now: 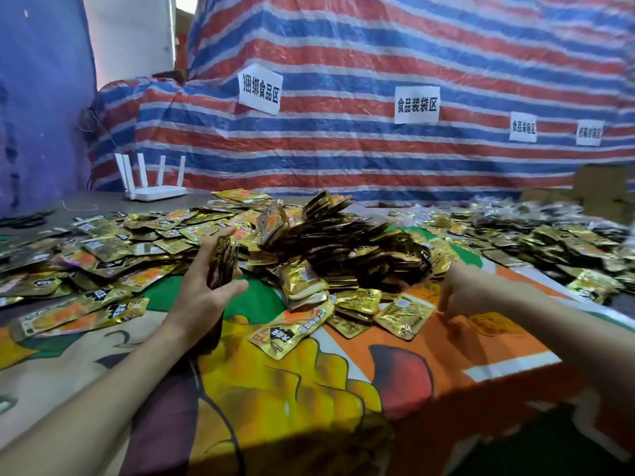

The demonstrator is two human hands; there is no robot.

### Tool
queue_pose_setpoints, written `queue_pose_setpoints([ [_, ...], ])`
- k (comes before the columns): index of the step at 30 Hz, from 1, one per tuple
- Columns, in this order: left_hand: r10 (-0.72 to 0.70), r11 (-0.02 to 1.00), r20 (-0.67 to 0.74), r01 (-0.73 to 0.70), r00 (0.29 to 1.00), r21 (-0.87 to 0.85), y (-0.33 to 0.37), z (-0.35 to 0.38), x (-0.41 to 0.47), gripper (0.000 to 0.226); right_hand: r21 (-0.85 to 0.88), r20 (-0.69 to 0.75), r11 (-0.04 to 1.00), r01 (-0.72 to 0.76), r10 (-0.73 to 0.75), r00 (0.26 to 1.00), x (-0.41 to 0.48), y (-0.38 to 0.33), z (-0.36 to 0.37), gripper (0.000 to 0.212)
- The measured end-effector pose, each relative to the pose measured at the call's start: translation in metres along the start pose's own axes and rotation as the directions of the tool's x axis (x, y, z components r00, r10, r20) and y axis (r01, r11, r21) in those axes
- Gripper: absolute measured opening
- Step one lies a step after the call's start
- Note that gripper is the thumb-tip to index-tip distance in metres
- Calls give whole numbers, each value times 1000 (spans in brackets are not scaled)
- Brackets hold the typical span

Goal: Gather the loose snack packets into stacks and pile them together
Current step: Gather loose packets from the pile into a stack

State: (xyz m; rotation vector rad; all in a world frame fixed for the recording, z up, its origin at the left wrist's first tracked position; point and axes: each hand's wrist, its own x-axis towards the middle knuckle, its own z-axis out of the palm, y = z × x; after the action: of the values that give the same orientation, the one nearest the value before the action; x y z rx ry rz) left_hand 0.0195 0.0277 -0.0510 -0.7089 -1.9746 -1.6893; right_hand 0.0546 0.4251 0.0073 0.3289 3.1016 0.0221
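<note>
Gold snack packets cover the table. A tall pile of stacked packets (343, 242) rises in the middle. My left hand (202, 290) holds a small stack of packets (223, 261) upright on edge, just left of that pile. My right hand (462, 293) hovers with its fingers pointing down and slightly apart, holding nothing, beside a loose gold packet (403, 314) at the pile's near right. Another loose packet (292, 329) lies flat in front of the pile.
Loose packets (89, 249) spread over the left of the table, more (549, 242) at the far right. A colourful printed cloth (275, 389) covers the near table. A white router (154, 183) stands at the back left. A striped tarp (378, 63) with paper labels hangs behind.
</note>
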Motion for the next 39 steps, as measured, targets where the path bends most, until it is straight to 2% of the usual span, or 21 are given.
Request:
queue_pose_setpoints([
  [6, -38, 999, 61, 39, 997, -16, -1, 0, -1, 74, 40, -97, 997, 69, -64, 993, 9, -2, 18, 11],
  [8, -53, 998, 57, 55, 997, -36, -5, 0, 0, 75, -73, -120, 996, 59, -68, 990, 11, -6, 21, 16],
  [10, -86, 992, 29, 88, 996, -87, -9, 0, 2, 74, -265, -89, 962, 59, -86, 992, 9, -14, 19, 17],
  [12, -153, 969, -9, 148, 988, -200, -11, -2, 5, 73, -312, -99, 950, 31, -65, 993, 8, -20, 10, 8],
  [13, -192, 951, -22, 181, 981, -253, -12, -4, 7, 72, -278, -138, 961, 9, -49, 989, 8, -23, 2, 5],
  [15, -286, 901, -35, 256, 958, -351, -11, -7, 9, 67, -136, -269, 991, 10, -47, 962, 9, -34, -14, 14],
  [17, -381, 837, -32, 330, 924, -437, -9, -8, 11, 49, 98, -343, 982, 159, -116, 932, 7, -55, -27, 17],
  [19, -443, 782, 7, 390, 896, -486, -7, -8, 11, 37, 351, -340, 867, 353, -234, 911, -3, -91, -33, 17],
  [20, -465, 761, 31, 417, 885, -498, -6, -8, 11, 39, 457, -323, 785, 419, -292, 900, -8, -112, -34, 16],
  [22, -499, 724, 94, 474, 862, -501, -1, -8, 10, 54, 624, -294, 622, 474, -375, 879, -14, -154, -32, 13],
  [24, -514, 686, 177, 526, 840, -503, 1, -9, 9, 65, 740, -261, 493, 458, -418, 870, -14, -193, -26, 11],
  [27, -570, 590, 237, 592, 787, -549, 0, -16, 11, 48, 830, -226, 378, 411, -446, 866, -6, -242, -14, 14],
  [31, -627, 560, 153, 578, 764, -594, -7, -26, 15, 32, 827, -363, 291, 480, -375, 853, 11, -275, 1, 15],
  [33, -624, 542, 131, 548, 770, -638, -10, -30, 18, 26, 823, -402, 288, 490, -313, 860, 21, -280, 14, 17],
  [35, -577, 515, 174, 520, 798, -682, -11, -33, 19, 25, 868, -324, 281, 410, -305, 896, 28, -279, 28, 16],
  [36, -535, 499, 211, 508, 818, -702, -11, -34, 19, 24, 919, -249, 208, 335, -352, 902, 31, -278, 33, 17],
  [37, -490, 482, 252, 500, 834, -719, -11, -34, 19, 23, 967, -182, 88, 240, -425, 887, 33, -276, 34, 18],
  [39, -423, 427, 317, 495, 849, -757, -11, -32, 19, 23, 987, -115, -159, 24, -592, 798, 34, -268, 31, 18],
])
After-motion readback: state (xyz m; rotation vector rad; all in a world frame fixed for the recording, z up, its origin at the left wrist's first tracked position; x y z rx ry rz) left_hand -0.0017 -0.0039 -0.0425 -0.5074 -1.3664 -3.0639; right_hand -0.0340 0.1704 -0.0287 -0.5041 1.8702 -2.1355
